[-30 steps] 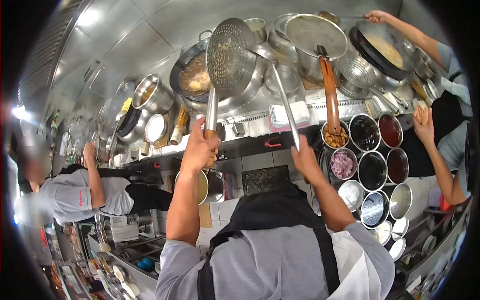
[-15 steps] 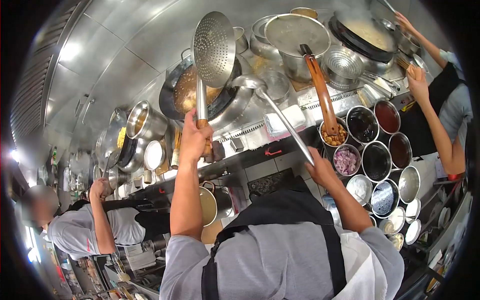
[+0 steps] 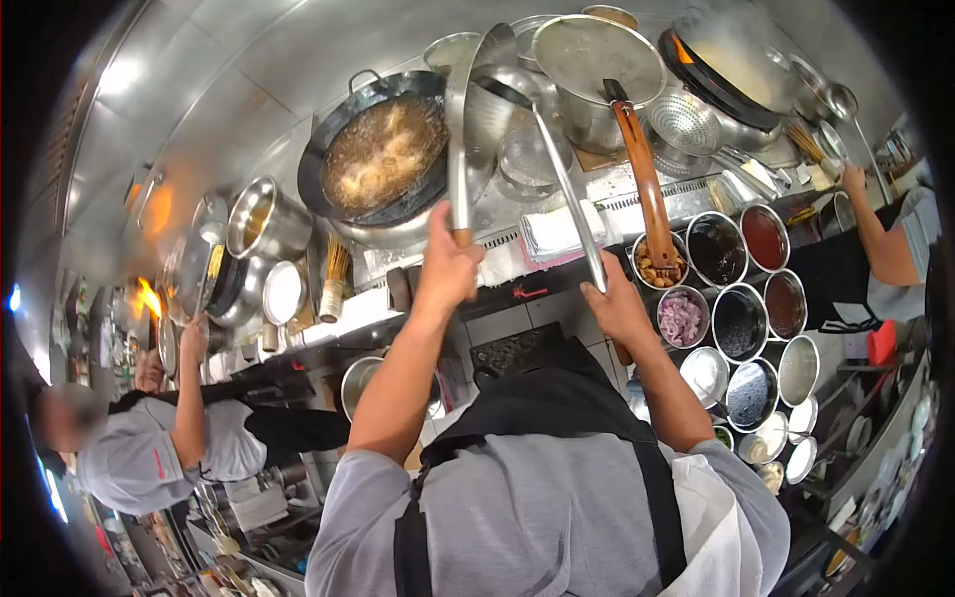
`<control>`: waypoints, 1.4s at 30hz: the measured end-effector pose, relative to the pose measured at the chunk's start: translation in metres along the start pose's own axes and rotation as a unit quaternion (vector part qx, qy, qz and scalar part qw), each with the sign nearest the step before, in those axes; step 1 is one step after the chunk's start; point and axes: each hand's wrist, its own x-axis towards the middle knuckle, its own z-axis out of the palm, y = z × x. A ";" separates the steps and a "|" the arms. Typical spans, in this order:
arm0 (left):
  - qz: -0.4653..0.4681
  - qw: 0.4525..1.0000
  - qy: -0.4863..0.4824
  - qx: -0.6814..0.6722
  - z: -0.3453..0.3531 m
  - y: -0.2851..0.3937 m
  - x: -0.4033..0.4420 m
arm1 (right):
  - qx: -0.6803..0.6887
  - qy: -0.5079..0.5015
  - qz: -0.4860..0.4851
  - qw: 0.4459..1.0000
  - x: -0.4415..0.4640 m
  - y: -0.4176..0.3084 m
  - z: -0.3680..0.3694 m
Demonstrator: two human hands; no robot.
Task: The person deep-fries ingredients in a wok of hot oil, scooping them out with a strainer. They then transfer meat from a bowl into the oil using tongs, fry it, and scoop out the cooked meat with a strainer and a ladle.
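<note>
My left hand [image 3: 448,264] is closed around the handle of a perforated skimmer [image 3: 459,149]. The skimmer is raised and seen almost edge-on, just right of a black wok [image 3: 314,164]. Pale pieces of food [image 3: 383,159] lie in bubbling brown oil in that wok. My right hand [image 3: 617,303] grips the lower end of a long metal ladle [image 3: 569,184]. Its bowl points away from me, beside the skimmer's head, and I cannot tell whether the two touch. The ladle's bowl is partly hidden behind the skimmer.
A fine strainer [image 3: 597,60] with a wooden handle [image 3: 642,179] rests across a pot. Several tubs of sauces and sliced onion [image 3: 682,316] stand at right. Co-workers stand on both sides, the left one [image 3: 149,448] near a flame [image 3: 149,298]. A steaming wok [image 3: 741,75] is at back right.
The skimmer has moved right, off the wok, and turned from face-on to edge-on. The ladle has swung more upright, its bowl farther away. A flame now shows at left.
</note>
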 end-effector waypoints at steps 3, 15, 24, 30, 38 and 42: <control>-0.063 0.976 -0.010 -0.210 0.040 -0.020 0.018 | 0.000 0.040 -0.102 0.994 0.001 0.017 -0.005; -0.110 0.965 -0.182 -0.152 0.106 -0.085 0.018 | -0.090 -0.068 -0.080 0.990 0.028 0.107 0.003; -0.153 0.956 -0.202 0.149 0.013 -0.333 -0.170 | 0.205 -0.148 0.041 0.966 -0.006 -0.012 -0.019; -0.336 0.884 -0.018 0.324 0.041 -0.448 -0.390 | 0.279 -0.358 0.012 0.891 -0.018 -0.055 -0.004; -0.516 0.845 -0.063 0.124 0.129 -0.386 -0.466 | 0.071 -0.582 -0.037 0.809 -0.011 -0.048 0.026; -0.467 0.871 -0.071 0.133 0.105 -0.394 -0.454 | -0.030 -0.656 -0.052 0.752 0.000 0.015 0.072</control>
